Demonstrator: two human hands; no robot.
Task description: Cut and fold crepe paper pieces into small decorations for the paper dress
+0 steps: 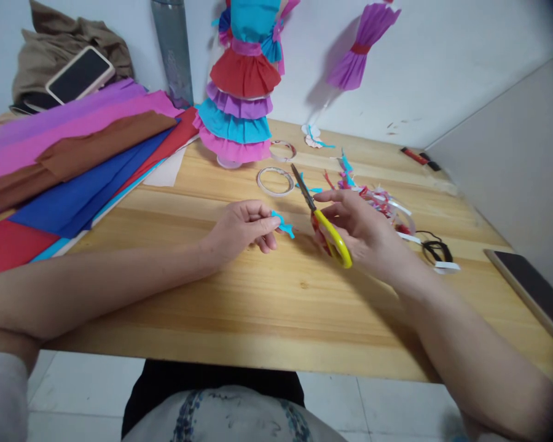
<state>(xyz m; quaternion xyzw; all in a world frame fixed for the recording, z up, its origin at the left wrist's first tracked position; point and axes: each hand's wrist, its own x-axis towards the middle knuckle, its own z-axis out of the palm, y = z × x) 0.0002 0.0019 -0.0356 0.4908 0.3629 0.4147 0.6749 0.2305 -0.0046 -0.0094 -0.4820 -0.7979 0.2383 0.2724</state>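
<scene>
Pinched between the thumb and fingers of my left hand (246, 228) is a small piece of blue crepe paper (283, 225), its ragged end sticking out to the right. My right hand (362, 230) is closed on a pair of scissors (334, 239) with yellow and red handles. The blades point up and to the left, look closed together, and are apart from the blue paper. Both hands are just above the wooden table (258, 307). Behind them are two tape rolls (275, 182), one nearer than the other.
A layered paper dress (242, 92) stands at the back. Left lie stacked crepe sheets (87, 166), a bottle (172, 55) and a phone (80, 73). Right are paper scraps (384, 205), a black cord (437, 248) and another phone (532, 288). A purple paper piece (362, 49) stands near the wall.
</scene>
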